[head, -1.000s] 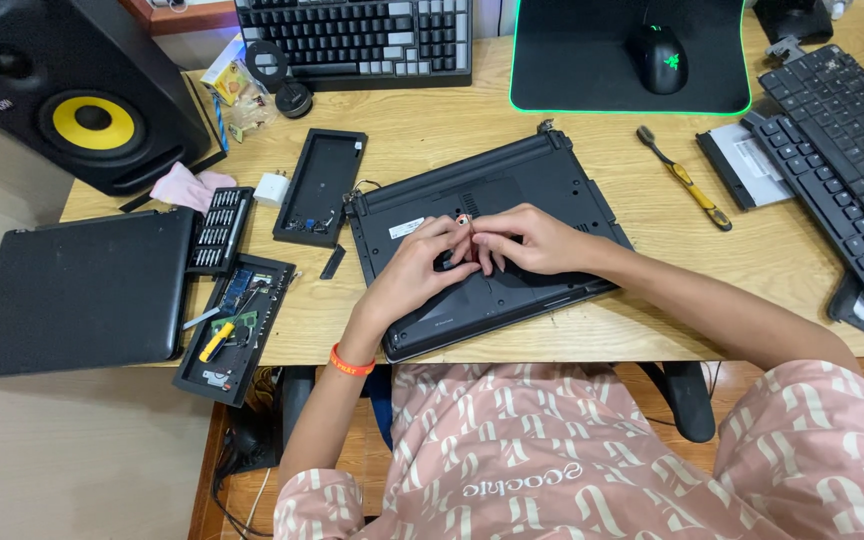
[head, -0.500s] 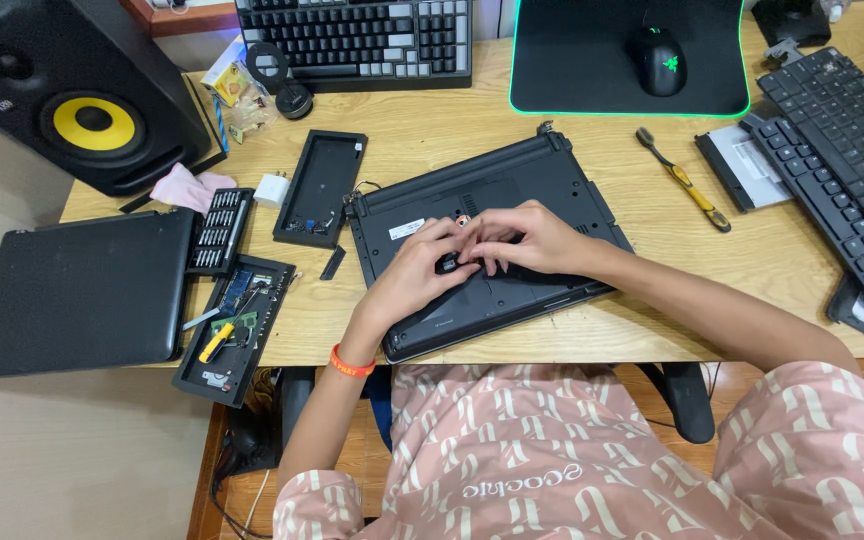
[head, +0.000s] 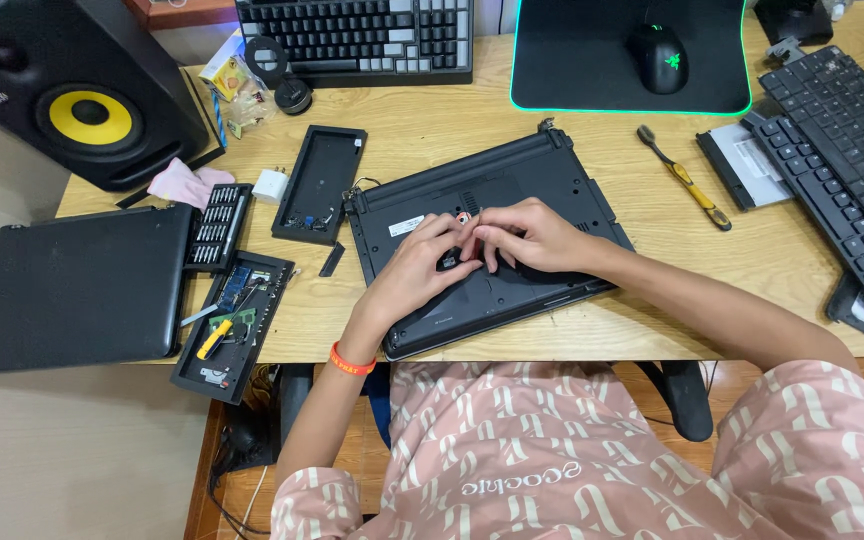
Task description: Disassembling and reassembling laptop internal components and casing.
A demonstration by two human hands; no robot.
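Since the earlier frames the hands have barely shifted; both stay bunched over the middle of the upturned black laptop base (head: 492, 235), fingertips drawn slightly closer together.

From left to right: a black loudspeaker with a yellow cone (head: 77, 95) stands at the far left corner of the light wooden desk (head: 432, 120). Near it lies a closed flat black laptop-like slab (head: 72, 285). Just right of that, a black rack of screwdriver bits (head: 217, 225) sits beyond a shallow black tray holding a yellow-handled tool and small parts (head: 235, 325). A long black rectangular cover panel (head: 317, 185) lies between the rack and the laptop base.

The left hand (head: 412, 275), with an orange wristband (head: 350, 360) on its wrist, rests on the laptop base with fingers curled inward. The right hand (head: 532, 235) meets it from the right, fingers bent and pinched toward a small orange-and-white piece (head: 463, 217) on the base. Whether either hand actually grips the piece cannot be told. The laptop base lies at the near edge of the desk, centre, tilted slightly anticlockwise.

Far centre: a black mechanical keyboard (head: 352, 35). Right of it, a black mouse (head: 660, 58) sits on a black mat with a glowing green edge (head: 632, 60). A yellow-handled brush-like tool (head: 684, 190) lies right of the base. Loose black laptop keyboards (head: 842, 150) occupy the far right.
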